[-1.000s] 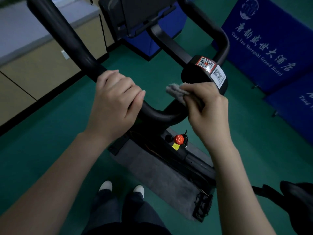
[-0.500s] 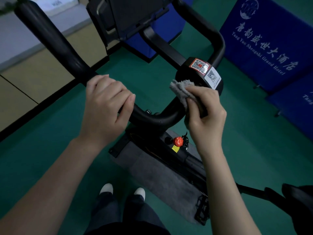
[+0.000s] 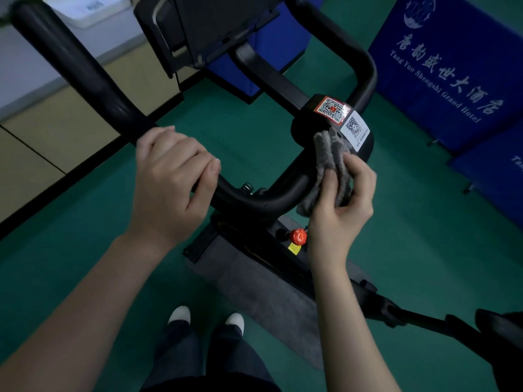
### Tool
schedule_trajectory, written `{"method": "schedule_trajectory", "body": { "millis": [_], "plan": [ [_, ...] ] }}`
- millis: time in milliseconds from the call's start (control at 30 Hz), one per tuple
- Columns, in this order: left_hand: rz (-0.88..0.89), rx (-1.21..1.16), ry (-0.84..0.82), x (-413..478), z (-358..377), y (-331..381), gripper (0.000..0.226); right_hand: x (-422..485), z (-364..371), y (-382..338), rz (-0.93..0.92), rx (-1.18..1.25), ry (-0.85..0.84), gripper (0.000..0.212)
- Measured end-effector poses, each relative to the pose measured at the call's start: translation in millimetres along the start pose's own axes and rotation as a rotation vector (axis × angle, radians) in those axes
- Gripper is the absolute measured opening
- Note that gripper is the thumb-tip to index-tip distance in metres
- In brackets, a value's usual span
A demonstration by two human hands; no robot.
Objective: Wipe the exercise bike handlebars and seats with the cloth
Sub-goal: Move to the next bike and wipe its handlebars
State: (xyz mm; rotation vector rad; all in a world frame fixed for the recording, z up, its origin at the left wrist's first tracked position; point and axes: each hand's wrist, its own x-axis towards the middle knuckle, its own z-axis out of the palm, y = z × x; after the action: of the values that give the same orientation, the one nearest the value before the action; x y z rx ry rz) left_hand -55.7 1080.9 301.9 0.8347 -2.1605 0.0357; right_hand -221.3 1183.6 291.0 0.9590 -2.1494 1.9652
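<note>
Grey cloth is gripped in the right hand, pressed against the black handlebar just below its QR-stickered hub. Left hand curls round the handlebar's left side.

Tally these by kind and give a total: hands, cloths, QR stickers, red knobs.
hands: 2, left hand on the handlebar, right hand
cloth: 1
QR stickers: 2, red-edged sticker, white sticker
red knob: 1
Total: 6

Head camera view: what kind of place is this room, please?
Probably a hotel gym: an exercise bike stands on a mat on a green floor, and the blue banner behind it reads "Tang Yun Shengshi Grand Hotel".
</note>
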Motion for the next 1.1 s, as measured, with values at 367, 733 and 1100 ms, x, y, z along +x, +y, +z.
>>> {"method": "schedule_trajectory", "body": {
  "millis": [367,733,1100],
  "plan": [
    [-0.009,0.004,-0.008,-1,1,0,0.040,-24,13,-4,0.326,0.196,0.186,0.018],
    [-0.005,-0.004,-0.003,-1,2,-1,0.041,-42,28,-23,0.816,0.650,0.273,0.015],
    [0.019,-0.015,0.008,-1,2,-2,0.042,-86,37,-50,1.051,0.988,0.209,0.013]
  ]
}}
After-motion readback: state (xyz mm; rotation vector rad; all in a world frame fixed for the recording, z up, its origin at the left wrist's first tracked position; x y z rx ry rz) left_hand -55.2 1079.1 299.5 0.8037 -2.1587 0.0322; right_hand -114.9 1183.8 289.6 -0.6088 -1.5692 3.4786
